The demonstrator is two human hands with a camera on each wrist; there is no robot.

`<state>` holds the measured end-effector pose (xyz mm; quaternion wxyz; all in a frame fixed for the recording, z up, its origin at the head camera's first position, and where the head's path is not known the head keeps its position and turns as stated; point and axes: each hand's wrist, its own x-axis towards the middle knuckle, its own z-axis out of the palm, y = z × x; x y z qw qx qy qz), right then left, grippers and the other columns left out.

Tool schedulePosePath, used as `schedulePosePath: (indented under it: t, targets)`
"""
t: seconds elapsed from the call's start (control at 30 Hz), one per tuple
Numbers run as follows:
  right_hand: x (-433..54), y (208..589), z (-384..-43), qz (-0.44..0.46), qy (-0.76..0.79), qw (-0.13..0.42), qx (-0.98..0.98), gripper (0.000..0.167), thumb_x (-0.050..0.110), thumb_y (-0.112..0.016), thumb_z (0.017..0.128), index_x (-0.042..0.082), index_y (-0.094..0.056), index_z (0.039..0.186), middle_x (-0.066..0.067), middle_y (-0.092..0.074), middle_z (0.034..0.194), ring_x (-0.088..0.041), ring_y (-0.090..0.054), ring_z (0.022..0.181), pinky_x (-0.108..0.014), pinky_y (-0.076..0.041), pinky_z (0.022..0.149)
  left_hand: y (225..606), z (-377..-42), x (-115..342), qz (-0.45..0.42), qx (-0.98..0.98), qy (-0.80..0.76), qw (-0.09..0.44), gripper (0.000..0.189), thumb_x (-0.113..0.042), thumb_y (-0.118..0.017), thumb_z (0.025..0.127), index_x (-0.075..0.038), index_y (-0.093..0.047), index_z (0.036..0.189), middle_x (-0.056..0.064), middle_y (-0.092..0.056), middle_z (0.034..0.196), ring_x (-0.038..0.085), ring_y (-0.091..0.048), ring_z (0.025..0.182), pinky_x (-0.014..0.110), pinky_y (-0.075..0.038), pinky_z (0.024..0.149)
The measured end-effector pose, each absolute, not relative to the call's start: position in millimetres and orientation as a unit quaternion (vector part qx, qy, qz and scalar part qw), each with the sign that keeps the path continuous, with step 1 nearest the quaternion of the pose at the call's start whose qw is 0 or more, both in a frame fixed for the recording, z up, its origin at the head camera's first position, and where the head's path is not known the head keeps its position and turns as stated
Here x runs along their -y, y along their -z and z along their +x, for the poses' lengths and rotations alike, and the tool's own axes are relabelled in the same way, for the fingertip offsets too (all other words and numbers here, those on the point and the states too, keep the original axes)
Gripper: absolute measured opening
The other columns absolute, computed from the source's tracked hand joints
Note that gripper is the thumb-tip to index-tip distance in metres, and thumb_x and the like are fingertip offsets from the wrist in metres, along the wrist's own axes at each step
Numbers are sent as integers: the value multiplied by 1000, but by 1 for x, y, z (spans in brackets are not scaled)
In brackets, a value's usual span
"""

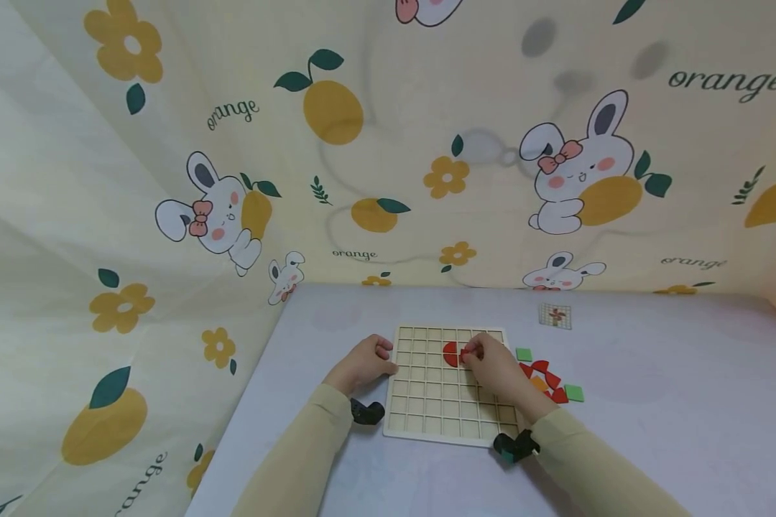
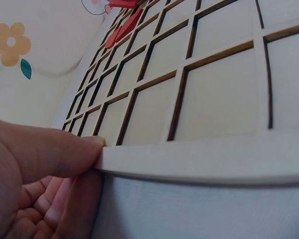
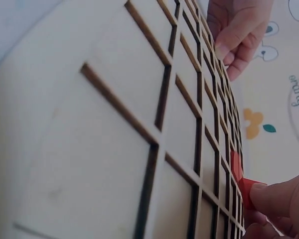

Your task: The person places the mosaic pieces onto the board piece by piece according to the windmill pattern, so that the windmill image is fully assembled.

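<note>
A pale wooden grid board (image 1: pixel 420 408) lies on the table with rows of square cells. My left hand (image 1: pixel 363 365) holds its left edge, the thumb on the rim in the left wrist view and a finger against the side below. Two red quarter-round pieces (image 1: pixel 450 354) sit in neighbouring cells in the upper middle, one above the other. Just right of them, my right hand (image 1: pixel 496 368) pinches a small red piece (image 3: pixel 247 193) between thumb and fingers at the board. Its exact shape is partly hidden by the fingertips.
Right of the board lie several loose red pieces (image 1: pixel 540 365), an orange piece (image 1: pixel 539 383) and two green squares, one near (image 1: pixel 524 354) and one farther right (image 1: pixel 574 393). A small patterned card (image 1: pixel 555 316) lies behind them. A printed cloth (image 1: pixel 388 158) hangs at the back and left.
</note>
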<state>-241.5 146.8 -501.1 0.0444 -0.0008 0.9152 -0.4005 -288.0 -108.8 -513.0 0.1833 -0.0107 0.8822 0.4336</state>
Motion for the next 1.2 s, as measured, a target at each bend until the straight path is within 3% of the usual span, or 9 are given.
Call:
schedulePosePath:
  t: [0.33, 1.0, 1.2]
  targets:
    - [-145, 501, -246, -12, 405, 57, -912, 22, 14, -56, 97, 12, -60, 119, -6, -60, 92, -21, -52, 74, -33, -43, 61, 509, -287, 108, -9, -882, -432, 188, 38, -12, -77, 80, -12, -56, 111, 6, -55, 97, 22, -52, 88, 38, -41, 80]
    - [-139, 497, -241, 8, 435, 61, -898, 19, 15, -60, 96, 11, -60, 115, -7, -61, 94, -22, -53, 77, -31, -46, 62, 510, -287, 108, -10, -881, -435, 186, 38, -11, -77, 80, -11, -56, 111, 6, -54, 96, 22, -51, 88, 38, -41, 80]
    - [-139, 497, -240, 17, 437, 61, -897, 16, 18, -63, 94, 11, -58, 107, -6, -60, 91, -22, -52, 77, -31, -45, 62, 511, -286, 108, -12, -879, -438, 188, 38, -11, -77, 79, -12, -56, 111, 6, -54, 97, 23, -51, 89, 39, -40, 81]
